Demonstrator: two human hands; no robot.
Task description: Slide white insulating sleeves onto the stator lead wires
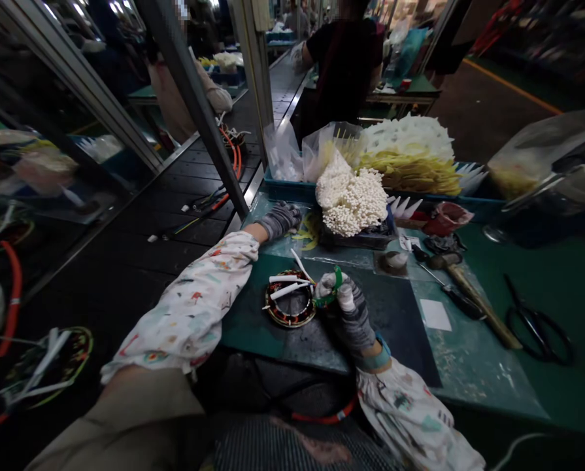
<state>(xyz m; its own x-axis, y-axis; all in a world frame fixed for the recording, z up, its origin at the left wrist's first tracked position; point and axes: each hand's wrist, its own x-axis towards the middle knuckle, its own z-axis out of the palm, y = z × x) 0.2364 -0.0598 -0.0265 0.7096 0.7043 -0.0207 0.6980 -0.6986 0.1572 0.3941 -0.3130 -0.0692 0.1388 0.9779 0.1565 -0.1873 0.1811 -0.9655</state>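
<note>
A round motor stator (pixel 291 319) lies on the dark mat in front of me, with several white sleeves (pixel 285 290) and thin coloured wires across its top. My right hand (pixel 351 311), in a grey glove with pale fingertips, is closed on a looped green strip (pixel 338 278) at the stator's right edge. Beyond the stator, my left hand (pixel 281 220), also gloved in grey, reaches over the bench with fingers stretched out. Flat yellow strips (pixel 312 232) lie by its fingertips; whether it touches them I cannot tell.
A bundle of thin white sticks (pixel 351 203) stands behind the stator, before a blue tray (pixel 292 190) of yellow and white pieces. A hammer (pixel 483 301), screwdriver (pixel 453 294) and black scissors (pixel 537 324) lie right. A conveyor (pixel 194 173) with metal posts runs left; co-workers stand beyond.
</note>
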